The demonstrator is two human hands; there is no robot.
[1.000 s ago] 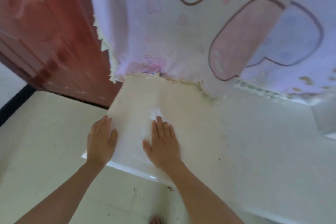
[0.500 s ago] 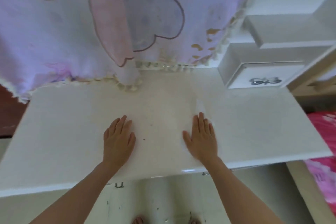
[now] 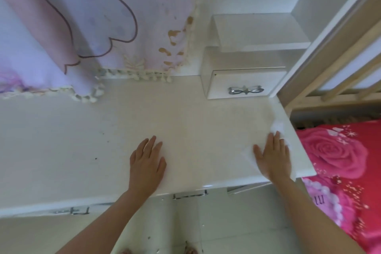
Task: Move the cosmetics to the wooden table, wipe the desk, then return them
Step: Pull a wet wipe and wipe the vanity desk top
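Observation:
The white desk (image 3: 61, 140) fills the middle of the view, with a few dark specks left of centre. My left hand (image 3: 147, 163) lies flat on it near the front edge, fingers apart, holding nothing. My right hand (image 3: 273, 155) presses flat on a white tissue (image 3: 277, 128) near the desk's right end; the tissue shows past the fingertips and beside the palm. No cosmetics and no wooden table are in view.
A lilac cartoon cloth (image 3: 92, 27) with a fringe hangs onto the desk's back. A white drawer unit (image 3: 245, 82) with a silver bow handle stands at the back right. A bed with a red rose cover (image 3: 340, 156) and wooden rails adjoins the right end.
My right hand has slid the tissue from the desk's left end across to its right end. The view has swung right with it, and my left hand has shifted along the front edge.

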